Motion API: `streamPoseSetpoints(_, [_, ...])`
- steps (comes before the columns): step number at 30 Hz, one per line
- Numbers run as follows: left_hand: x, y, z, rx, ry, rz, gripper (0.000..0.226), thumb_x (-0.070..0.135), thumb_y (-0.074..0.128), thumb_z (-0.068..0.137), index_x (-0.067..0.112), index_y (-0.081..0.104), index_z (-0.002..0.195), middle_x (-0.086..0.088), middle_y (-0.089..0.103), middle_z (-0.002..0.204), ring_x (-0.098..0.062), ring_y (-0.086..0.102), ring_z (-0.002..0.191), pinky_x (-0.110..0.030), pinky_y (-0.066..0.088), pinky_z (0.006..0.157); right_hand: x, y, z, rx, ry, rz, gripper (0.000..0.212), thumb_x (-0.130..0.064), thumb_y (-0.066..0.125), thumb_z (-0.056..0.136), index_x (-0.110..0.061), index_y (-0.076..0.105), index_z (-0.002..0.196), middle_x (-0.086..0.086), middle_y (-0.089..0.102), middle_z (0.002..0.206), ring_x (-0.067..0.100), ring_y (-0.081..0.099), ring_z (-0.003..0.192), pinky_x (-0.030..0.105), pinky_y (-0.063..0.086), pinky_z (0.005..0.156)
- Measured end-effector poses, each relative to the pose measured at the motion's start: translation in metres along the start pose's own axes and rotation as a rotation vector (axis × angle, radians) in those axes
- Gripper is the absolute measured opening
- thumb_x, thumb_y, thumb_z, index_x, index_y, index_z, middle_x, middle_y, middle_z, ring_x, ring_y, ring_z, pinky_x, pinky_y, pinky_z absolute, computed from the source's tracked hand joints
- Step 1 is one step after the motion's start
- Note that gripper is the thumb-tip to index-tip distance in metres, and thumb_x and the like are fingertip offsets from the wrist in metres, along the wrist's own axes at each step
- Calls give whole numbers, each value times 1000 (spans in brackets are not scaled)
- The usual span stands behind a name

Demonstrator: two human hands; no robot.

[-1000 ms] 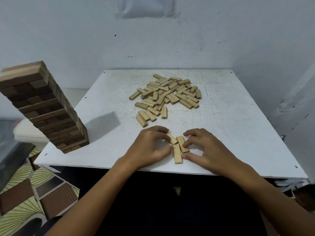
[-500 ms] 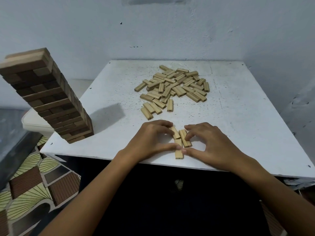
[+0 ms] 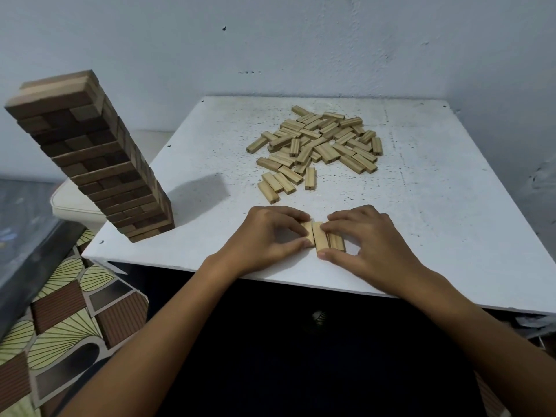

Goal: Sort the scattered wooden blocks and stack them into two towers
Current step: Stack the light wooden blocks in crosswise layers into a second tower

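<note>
Three light wooden blocks (image 3: 319, 239) lie side by side near the front edge of the white table (image 3: 436, 206). My left hand (image 3: 267, 236) pinches the left block between thumb and fingers. My right hand (image 3: 367, 239) pinches the middle and right blocks, fingertips at their far ends and thumb at the near end. A tall tower of dark wooden blocks (image 3: 99, 164) stands at the table's front left corner. A pile of several light blocks (image 3: 319, 145) lies scattered at the middle back of the table.
A pale wall rises right behind the table and along its right side. A white cushioned seat (image 3: 72, 200) stands left of the table behind the tower. Patterned floor mats (image 3: 69, 311) cover the floor at lower left.
The three blocks between my hands, skewed and fanned apart before, now lie parallel and pressed together. Both hands stayed at the front edge. The camera view shifted slightly.
</note>
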State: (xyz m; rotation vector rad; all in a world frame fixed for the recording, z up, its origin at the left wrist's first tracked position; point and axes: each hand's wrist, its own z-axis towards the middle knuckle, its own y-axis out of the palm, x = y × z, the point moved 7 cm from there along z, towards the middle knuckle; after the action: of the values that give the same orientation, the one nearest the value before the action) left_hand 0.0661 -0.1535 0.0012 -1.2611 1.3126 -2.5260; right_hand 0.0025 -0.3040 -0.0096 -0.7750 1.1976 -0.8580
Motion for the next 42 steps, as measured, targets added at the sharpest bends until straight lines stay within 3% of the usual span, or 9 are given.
streamPoseSetpoints(2, [2,1,-1,-9,-1,-13,22,30,78,75,14,79,91,1,71,113,-4,65,105,-26,50,94,-1,1,2,-9,8,2,62,-66,59,73,-30,65,123,-10,58,132,13,42,121,37,34,96])
streamPoseSetpoints(5, [3,4,-2,-56,-5,14,35,36,81,71,20,77,102,2,66,125,-5,58,116,-24,43,101,1,-1,3,-152,7,53,73,-68,65,72,-36,52,136,-13,44,144,8,31,130,39,29,108])
streamPoseSetpoints(7, [3,7,-2,-76,-6,50,46,42,82,68,22,75,109,1,62,130,-10,53,121,-27,37,105,7,-5,3,-230,13,121,69,-52,74,77,-38,47,139,-15,41,146,4,29,133,36,27,111])
streamPoseSetpoints(13, [5,11,3,-57,-48,40,59,46,79,67,17,70,118,3,68,118,-11,56,109,-33,46,94,14,-6,6,-138,-12,266,49,-28,79,78,-28,64,125,-16,58,125,5,42,122,36,39,104])
streamPoseSetpoints(18, [6,12,6,-41,-75,11,62,49,78,62,15,71,113,2,69,105,-11,56,99,-27,46,88,16,-2,7,-81,8,318,49,-30,81,75,-31,66,122,-18,62,123,4,43,119,38,42,100])
streamPoseSetpoints(23, [3,11,8,-34,-75,2,62,39,89,59,15,71,113,4,70,108,1,52,95,-6,36,81,18,-1,5,-61,26,354,48,-30,82,73,-32,67,119,-23,62,122,5,45,115,40,45,97])
streamPoseSetpoints(30, [1,12,7,-34,-86,-17,61,46,83,59,19,71,112,11,67,102,4,53,95,-7,37,78,18,-2,4,-57,53,355,50,-35,82,71,-39,65,118,-24,58,117,4,46,115,38,46,98])
streamPoseSetpoints(35, [-3,12,7,-22,-96,-22,61,40,90,60,20,71,114,6,69,106,2,54,97,-6,36,77,19,-3,3,-58,82,347,53,-35,83,71,-42,64,119,-21,50,108,6,50,113,35,45,100])
streamPoseSetpoints(42, [-3,12,7,-20,-90,-24,63,48,83,58,21,71,113,9,67,104,0,55,97,-7,37,78,18,-3,2,-61,95,349,52,-37,83,70,-43,64,118,-18,50,108,10,51,113,38,45,99])
